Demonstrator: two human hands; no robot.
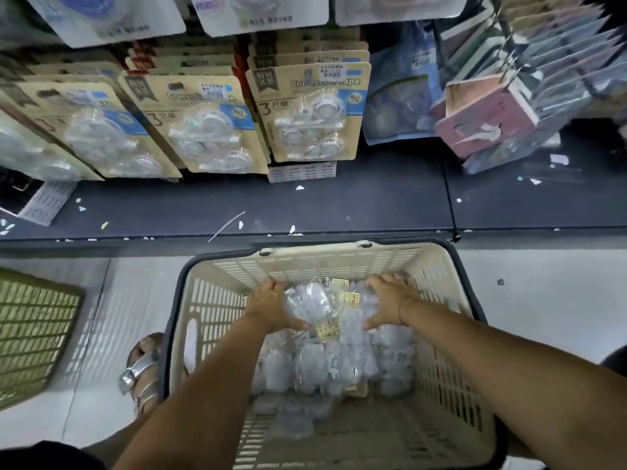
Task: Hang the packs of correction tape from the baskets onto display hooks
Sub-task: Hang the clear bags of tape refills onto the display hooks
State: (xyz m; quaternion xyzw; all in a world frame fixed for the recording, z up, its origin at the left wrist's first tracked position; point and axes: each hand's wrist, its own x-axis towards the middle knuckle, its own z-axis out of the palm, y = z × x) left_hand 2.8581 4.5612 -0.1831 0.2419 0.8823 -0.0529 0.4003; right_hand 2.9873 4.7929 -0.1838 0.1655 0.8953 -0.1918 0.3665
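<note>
A cream plastic basket (325,262) with a dark rim sits on the floor below me, holding several packs of correction tape (322,364) in clear blisters. Both hands are down inside it at the far end. My left hand (271,307) and my right hand (390,300) grip a bunch of packs (325,307) from either side, thumbs toward me. Above, rows of tan correction tape cards (308,110) hang on display hooks; the hooks themselves are hidden behind the cards.
A dark shelf ledge (237,212) strewn with paper scraps runs under the hanging cards. A green basket (30,337) lies at the left on the white floor. A sandalled foot (142,368) stands beside the cream basket. Pink and blue packets (488,113) hang at the right.
</note>
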